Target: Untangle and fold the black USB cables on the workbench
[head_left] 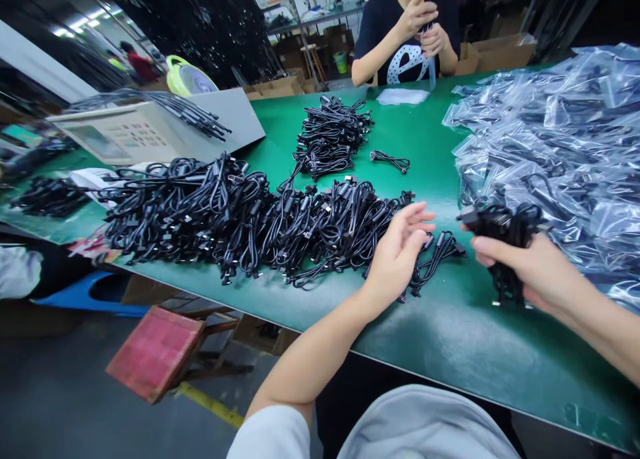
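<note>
My right hand (543,265) is wrapped round a thick bunch of black cables (505,235) above the green table (465,325). My left hand (397,249) has its fingers apart and holds nothing; it is over the right end of a long pile of black cables (330,225). A few loose bundled cables (437,255) lie on the table between my two hands. Beyond the pile sit a smaller heap of cables (333,135) and a single tied cable (390,159).
Clear bags of cables (555,139) are heaped at the right. Across the table a person (410,39) holds something near a plastic bag (403,97). A beige machine (165,125) stands at the left. A red stool (155,352) is below the near edge.
</note>
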Tool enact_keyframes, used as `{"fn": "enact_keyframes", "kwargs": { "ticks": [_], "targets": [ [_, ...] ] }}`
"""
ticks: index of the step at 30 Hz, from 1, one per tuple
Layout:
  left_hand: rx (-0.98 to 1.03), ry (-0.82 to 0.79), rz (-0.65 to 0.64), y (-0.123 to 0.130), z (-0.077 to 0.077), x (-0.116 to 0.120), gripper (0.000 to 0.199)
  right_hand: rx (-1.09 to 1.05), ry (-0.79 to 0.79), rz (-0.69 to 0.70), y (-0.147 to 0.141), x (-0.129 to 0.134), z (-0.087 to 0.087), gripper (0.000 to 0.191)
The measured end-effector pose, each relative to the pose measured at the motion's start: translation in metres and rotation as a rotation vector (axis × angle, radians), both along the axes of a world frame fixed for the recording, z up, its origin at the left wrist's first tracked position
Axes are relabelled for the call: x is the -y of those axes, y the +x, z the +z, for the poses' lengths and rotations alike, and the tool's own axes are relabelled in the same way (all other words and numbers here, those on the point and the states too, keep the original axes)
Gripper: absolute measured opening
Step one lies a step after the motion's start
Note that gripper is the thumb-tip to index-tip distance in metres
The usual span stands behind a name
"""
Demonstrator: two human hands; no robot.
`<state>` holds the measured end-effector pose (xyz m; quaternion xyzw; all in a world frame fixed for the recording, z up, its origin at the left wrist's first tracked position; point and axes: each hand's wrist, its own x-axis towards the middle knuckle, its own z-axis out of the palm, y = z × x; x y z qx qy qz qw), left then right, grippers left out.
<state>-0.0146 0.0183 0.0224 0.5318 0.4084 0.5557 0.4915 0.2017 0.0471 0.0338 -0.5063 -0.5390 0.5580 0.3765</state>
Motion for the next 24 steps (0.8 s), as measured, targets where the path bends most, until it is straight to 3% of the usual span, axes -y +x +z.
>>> {"fn": "enact_keyframes", "kwargs": {
  "ticks": [3,7,9,11,14,18,20,22,24],
  "targets": [
    [-0.414,0.084,0.116,-0.003,-0.002,-0.003,0.03,-0.192,-0.061,-0.084,0.007,-0.013,0.005,0.029],
    [-1.189,0.22,-0.099,0.007,-0.01,0.004,0.033,-0.22,-0.158,-0.066,0.007,-0.019,-0.004,0.031],
    [-1.386,0.269,-0.19,0.013,-0.014,0.007,0.034,-0.208,-0.195,-0.056,0.005,-0.021,-0.009,0.032],
    [-1.402,0.281,-0.208,0.015,-0.017,0.008,0.026,-0.218,-0.221,-0.065,0.004,-0.024,-0.009,0.031],
    [-1.066,0.133,-0.143,0.008,-0.015,0.001,0.029,-0.298,-0.196,-0.141,0.009,-0.028,-0.003,0.028],
    [-0.117,-0.212,-0.161,-0.001,-0.005,-0.011,0.04,-0.346,-0.183,-0.216,0.014,-0.02,0.001,0.026],
    [0.217,-0.282,-0.217,0.0,-0.002,-0.011,0.039,-0.324,-0.229,-0.198,0.011,-0.007,-0.006,0.027],
    [0.348,-0.31,-0.242,0.005,-0.003,-0.007,0.036,-0.294,-0.287,-0.125,0.006,0.007,-0.016,0.03],
    [0.347,-0.346,-0.275,0.011,-0.006,-0.003,0.035,-0.259,-0.335,-0.014,0.001,0.02,-0.026,0.035]
  ]
}}
